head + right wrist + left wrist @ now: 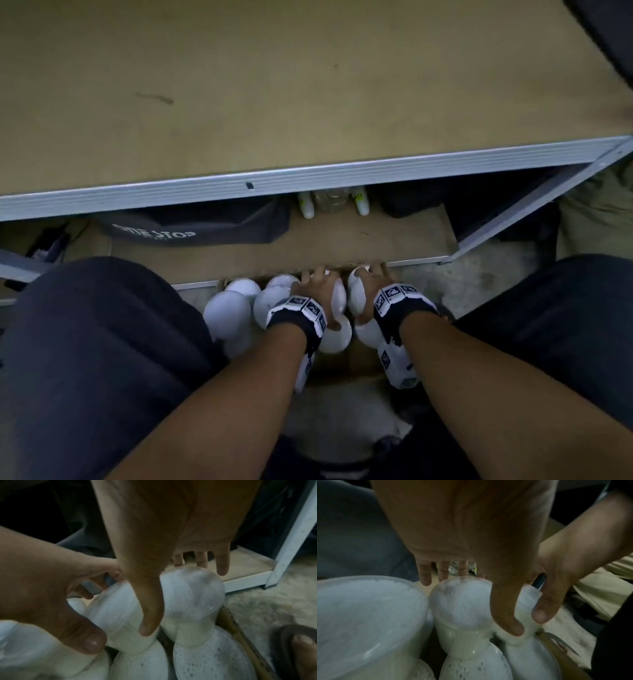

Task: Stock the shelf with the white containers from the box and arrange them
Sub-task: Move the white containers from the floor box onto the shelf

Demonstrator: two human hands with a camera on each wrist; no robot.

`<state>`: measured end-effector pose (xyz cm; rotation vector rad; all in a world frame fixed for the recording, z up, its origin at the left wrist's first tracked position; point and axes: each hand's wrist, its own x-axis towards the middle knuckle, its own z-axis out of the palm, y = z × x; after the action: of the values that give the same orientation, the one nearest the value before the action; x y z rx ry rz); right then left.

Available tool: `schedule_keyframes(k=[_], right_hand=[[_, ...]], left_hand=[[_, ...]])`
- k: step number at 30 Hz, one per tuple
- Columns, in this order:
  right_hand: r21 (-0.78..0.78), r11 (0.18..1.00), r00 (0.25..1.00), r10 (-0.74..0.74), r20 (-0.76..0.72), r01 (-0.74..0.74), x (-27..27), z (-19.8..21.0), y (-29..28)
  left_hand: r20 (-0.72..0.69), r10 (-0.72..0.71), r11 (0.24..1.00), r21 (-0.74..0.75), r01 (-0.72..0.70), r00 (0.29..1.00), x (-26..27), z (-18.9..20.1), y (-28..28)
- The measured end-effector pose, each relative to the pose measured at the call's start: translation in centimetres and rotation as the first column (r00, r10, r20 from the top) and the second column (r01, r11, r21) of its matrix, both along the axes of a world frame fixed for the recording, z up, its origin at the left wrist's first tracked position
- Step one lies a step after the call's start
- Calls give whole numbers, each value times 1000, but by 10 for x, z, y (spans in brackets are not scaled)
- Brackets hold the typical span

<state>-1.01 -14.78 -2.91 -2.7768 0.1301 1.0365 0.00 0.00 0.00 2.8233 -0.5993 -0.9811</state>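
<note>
Several white containers (pixel 229 313) with round caps stand in a cardboard box (pixel 342 373) on the floor between my knees. My left hand (pixel 317 282) reaches over the cap of one container (pixel 462 601); its fingers (pixel 425 577) curl down behind the cap and its thumb (pixel 510 622) lies along the cap's right side. My right hand (pixel 371 275) grips the rightmost container (pixel 192 595) the same way, its thumb (pixel 149 622) between two caps. The bottom shelf board (pixel 308 243) lies just beyond the box.
A wide brown upper shelf (pixel 274 102) with a grey metal rim overhangs the bottom shelf. On the bottom shelf sit a dark bag (pixel 191 226) and a few bottles (pixel 330 202). A grey shelf post (pixel 295 547) stands at the right. A sandalled foot (pixel 300 649) rests beside the box.
</note>
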Motion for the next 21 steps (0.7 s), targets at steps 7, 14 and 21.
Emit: schedule_keyframes(k=[7,14,21], right_hand=[[6,999,988,-47,-146,48,1,42,-3],[-39,999,985,1,-172,-8,7,45,3],[-3,993,992,-118,-48,118,10,82,2]], left_hand=[[-22,-4,998,56,5,1000,0,-6,-6],[-78,42,999,9,-42,996,3,1,-4],[-49,102,991,-78,-106,994,12,45,-7]])
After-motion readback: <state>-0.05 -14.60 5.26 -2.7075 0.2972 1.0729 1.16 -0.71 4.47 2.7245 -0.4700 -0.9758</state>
